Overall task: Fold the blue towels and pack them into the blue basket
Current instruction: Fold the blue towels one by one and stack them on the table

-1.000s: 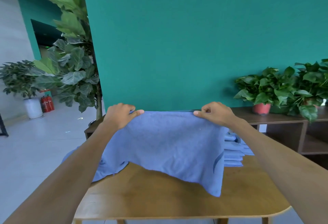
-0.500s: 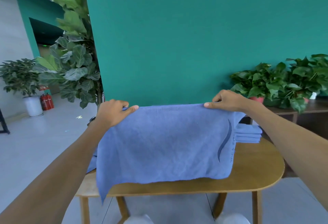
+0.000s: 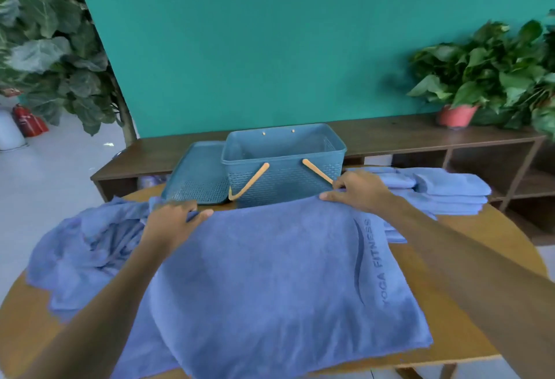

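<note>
Apparently both hands, left hand [image 3: 171,219]; right hand [image 3: 357,189], pinch towel [image 3: 279,282].

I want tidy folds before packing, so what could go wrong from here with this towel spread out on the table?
1. The spread towel hangs past the table near edge, so it may slide off once the left hand and right hand let go.
2. Its left side lies over the unfolded pile, so folding could drag those towels along.

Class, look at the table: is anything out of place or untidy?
Yes. The basket's lid is off, leaning against the basket. A crumpled heap of towels lies unfolded on the left, unlike the neat folded stack on the right.
</note>
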